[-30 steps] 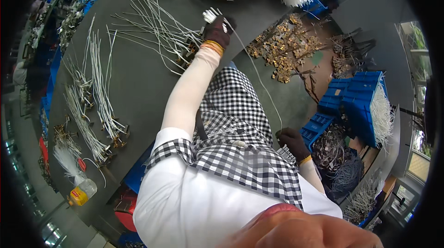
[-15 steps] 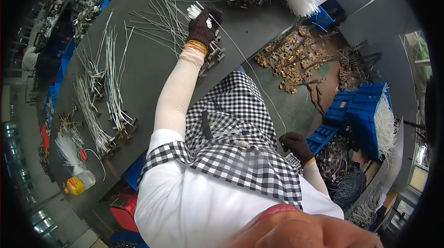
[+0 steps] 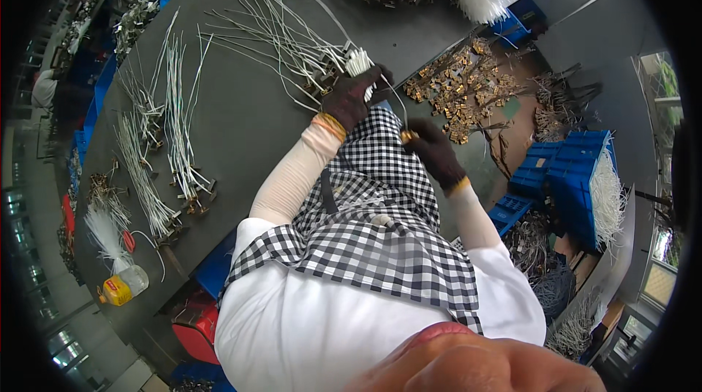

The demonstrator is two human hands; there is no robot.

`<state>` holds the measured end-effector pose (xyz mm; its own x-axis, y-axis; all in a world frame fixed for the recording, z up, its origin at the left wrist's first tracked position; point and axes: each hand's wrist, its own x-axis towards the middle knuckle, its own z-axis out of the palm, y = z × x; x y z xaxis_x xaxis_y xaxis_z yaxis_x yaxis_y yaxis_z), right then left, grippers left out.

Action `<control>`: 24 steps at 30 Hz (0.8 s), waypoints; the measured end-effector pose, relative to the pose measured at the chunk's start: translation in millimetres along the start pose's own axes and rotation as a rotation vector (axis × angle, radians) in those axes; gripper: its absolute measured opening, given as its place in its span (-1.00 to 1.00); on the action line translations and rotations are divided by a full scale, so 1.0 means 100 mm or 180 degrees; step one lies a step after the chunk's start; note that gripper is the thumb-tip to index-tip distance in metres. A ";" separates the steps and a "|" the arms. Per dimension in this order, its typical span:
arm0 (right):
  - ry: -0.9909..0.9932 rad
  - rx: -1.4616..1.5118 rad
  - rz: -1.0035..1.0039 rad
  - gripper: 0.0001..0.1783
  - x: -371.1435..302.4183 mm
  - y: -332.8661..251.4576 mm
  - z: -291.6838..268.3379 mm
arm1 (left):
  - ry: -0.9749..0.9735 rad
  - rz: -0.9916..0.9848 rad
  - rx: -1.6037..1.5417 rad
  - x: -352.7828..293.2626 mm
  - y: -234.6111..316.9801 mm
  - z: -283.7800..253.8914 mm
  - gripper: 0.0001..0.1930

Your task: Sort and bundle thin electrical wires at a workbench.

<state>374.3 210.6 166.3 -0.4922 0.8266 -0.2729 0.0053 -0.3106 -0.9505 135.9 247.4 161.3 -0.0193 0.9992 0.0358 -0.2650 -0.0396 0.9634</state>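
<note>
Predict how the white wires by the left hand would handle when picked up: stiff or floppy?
The white wires likely flex but hold their line: most run straight, a few bowing gently. They may snag one another, since they cross and fan out. They're probably end-heavy, with small metal parts clustered at the end near the left hand.

No words or numbers can be read. The only clear label (image 3: pixel 114 290) is a yellow one with a red patch, on a see-through plastic bottle (image 3: pixel 135 279) by the near left edge of the counter (image 3: pixel 238 151); its lettering is too small to make out.
</note>
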 end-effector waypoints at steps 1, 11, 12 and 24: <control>-0.0058 0.0168 -0.0093 -0.60 0.17 -0.01 0.07 | -0.0158 -0.0239 -0.0261 -0.06 -0.01 -0.04 -0.77; -0.0311 0.0307 -0.0270 -0.43 0.77 -0.54 0.59 | 0.0112 0.1377 0.3046 -0.30 0.53 -0.33 -0.56; -0.0343 0.0293 -0.0256 -0.43 0.79 -0.52 0.60 | 0.0050 0.0546 0.1265 -0.26 0.55 -0.36 -0.58; -0.0366 0.0843 0.0353 -0.50 1.13 -0.51 0.75 | -0.0662 0.1475 0.2373 0.01 0.77 -0.50 -0.64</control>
<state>252.8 284.7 195.4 -0.5966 0.7270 -0.3399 -0.1552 -0.5200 -0.8399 67.1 245.3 222.1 0.2253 0.8688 0.4408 0.4212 -0.4949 0.7601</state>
